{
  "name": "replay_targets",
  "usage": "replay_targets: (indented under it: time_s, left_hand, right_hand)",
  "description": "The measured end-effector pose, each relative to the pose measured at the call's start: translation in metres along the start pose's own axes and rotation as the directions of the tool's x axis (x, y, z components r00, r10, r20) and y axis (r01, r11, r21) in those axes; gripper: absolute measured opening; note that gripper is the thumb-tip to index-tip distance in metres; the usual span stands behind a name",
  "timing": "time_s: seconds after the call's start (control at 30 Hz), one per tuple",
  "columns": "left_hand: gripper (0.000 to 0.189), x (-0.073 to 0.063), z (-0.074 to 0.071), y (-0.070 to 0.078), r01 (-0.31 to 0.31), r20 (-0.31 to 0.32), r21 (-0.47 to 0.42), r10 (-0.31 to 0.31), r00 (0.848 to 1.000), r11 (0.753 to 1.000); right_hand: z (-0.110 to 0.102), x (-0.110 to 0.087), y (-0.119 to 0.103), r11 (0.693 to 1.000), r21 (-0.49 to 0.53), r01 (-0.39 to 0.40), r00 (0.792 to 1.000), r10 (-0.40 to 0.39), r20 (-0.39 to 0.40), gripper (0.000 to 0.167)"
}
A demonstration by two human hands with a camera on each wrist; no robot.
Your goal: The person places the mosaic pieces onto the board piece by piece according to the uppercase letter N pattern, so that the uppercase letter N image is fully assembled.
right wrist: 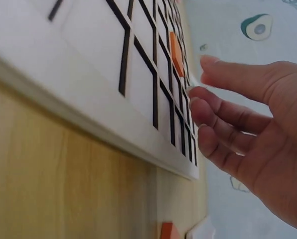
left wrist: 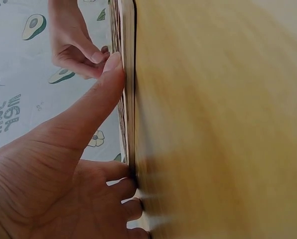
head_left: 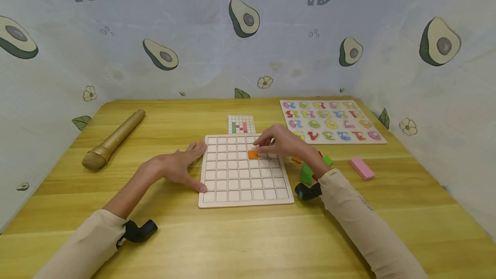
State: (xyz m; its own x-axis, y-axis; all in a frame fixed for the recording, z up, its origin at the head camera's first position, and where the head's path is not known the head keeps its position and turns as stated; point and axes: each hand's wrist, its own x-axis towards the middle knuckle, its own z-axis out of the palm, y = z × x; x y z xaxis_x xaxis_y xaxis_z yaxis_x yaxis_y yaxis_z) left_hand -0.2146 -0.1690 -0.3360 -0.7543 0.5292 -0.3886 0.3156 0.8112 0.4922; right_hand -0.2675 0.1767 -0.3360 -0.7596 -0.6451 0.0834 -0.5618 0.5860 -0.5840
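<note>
A white grid board (head_left: 222, 184) lies flat on the table with one orange square tile (head_left: 252, 154) sitting in its upper part. My left hand (head_left: 178, 165) is spread at the board's left side, thumb on the lower left rim and fingertips at the upper left edge. Over the upper right of the grid hovers my right hand (head_left: 280, 141), fingers loosely bent, just beside the orange tile. In the right wrist view a gap shows between its thumb and fingers (right wrist: 223, 112), with nothing held there.
Behind the board is a small pattern card (head_left: 241, 124). Loose green blocks (head_left: 307, 174) and orange bits lie near the right forearm, with a pink block (head_left: 362, 168) farther right. A number puzzle board (head_left: 333, 122) sits at back right, a gold microphone (head_left: 114, 140) at left.
</note>
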Motion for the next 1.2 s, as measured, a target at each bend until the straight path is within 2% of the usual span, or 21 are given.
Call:
replay_targets:
  time_s: [0.27, 0.43, 0.7, 0.97, 1.2]
  left_hand:
    - [0.134, 0.001, 0.0, 0.001, 0.0, -0.004, 0.017, 0.0, 1.0, 1.0]
    - [0.134, 0.0, 0.0, 0.002, 0.016, -0.005, 0.02, -0.016, 1.0, 1.0]
    - [0.135, -0.001, 0.0, 0.001, 0.026, -0.008, 0.008, -0.026, 1.0, 1.0]
    - [0.134, 0.001, 0.0, 0.0, 0.016, -0.003, 0.003, -0.016, 1.0, 1.0]
    - [0.134, 0.0, 0.0, -0.001, 0.011, -0.005, 0.004, -0.011, 1.0, 1.0]
  right_hand:
    - [-0.02, -0.024, 0.015, 0.998, -0.014, -0.062, 0.997, 0.061, -0.054, 0.021]
    - [-0.031, -0.036, 0.026, 0.996, -0.022, -0.082, 0.996, 0.081, -0.019, 0.018]
    - [-0.044, -0.047, 0.037, 0.998, -0.032, -0.054, 0.997, 0.055, 0.06, 0.015]
    - [-0.051, -0.059, 0.048, 0.996, -0.029, -0.08, 0.994, 0.082, 0.075, 0.01]
    - [-0.055, -0.062, 0.052, 0.992, -0.004, -0.123, 0.987, 0.122, 0.103, 0.016]
